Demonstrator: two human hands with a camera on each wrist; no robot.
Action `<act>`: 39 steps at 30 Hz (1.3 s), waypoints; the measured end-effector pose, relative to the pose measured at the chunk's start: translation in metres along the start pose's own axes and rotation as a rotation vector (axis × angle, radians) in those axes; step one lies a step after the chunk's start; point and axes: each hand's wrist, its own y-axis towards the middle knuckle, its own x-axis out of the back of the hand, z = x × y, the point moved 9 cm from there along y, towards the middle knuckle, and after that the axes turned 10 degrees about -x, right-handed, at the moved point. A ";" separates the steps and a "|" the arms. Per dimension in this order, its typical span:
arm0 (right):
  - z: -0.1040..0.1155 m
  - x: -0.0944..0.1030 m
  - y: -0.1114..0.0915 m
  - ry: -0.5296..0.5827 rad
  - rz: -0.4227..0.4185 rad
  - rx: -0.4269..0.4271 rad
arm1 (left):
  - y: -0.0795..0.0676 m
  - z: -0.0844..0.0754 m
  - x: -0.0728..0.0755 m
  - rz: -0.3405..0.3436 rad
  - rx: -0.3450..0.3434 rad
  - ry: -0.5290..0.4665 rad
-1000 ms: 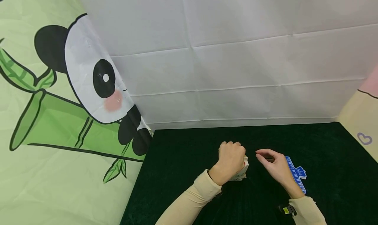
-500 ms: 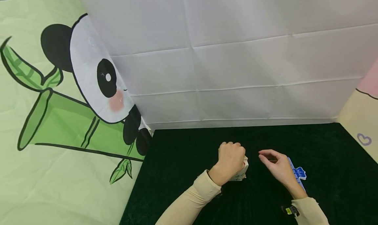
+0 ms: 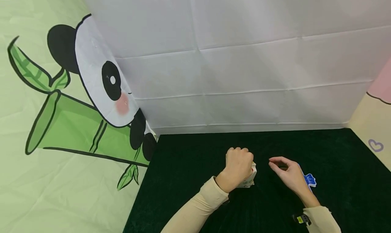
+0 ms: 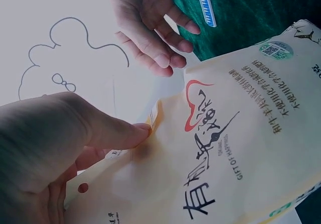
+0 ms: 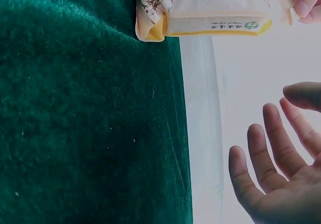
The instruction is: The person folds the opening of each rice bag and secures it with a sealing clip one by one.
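Left hand [image 3: 238, 165] grips the bag [image 3: 248, 180]!

Head view: the bag is at the green surface [image 3: 195, 178], left fingers curled over its top; the right hand [image 3: 288, 175] hovers nearby, fingers loosely curved, holding nothing, a blue item [image 3: 311, 180] partly behind it. Left wrist: the bag's top is pinched. Right wrist: right fingers spread, apart from the bag.

My head view looks forward and down from farthest off, taking in the dark-green velvet-covered table [image 3: 189, 158] and creased white fabric backdrop [image 3: 244, 70]. Left-wrist view: tight on the cream printed packet [image 4: 251, 128]. Right-wrist: bare right hand [image 5: 281, 179] close, packet along top edge. All three share packet, that hand and the bare left hand [image 4: 55, 138].
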 end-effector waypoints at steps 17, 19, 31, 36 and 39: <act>-0.012 0.004 0.009 -0.035 0.030 -0.023 | 0.007 0.001 -0.007 0.033 0.009 -0.012; -0.015 0.005 0.010 -0.034 0.030 -0.023 | 0.008 0.001 -0.007 0.028 0.008 -0.015; -0.031 0.010 0.024 -0.047 0.044 -0.019 | 0.018 0.002 -0.012 0.023 0.009 -0.029; -0.039 0.011 0.029 -0.032 0.045 -0.032 | 0.022 0.001 -0.014 0.029 0.009 -0.029; -0.043 0.012 0.031 -0.019 0.047 -0.031 | 0.025 0.001 -0.016 0.033 0.014 -0.030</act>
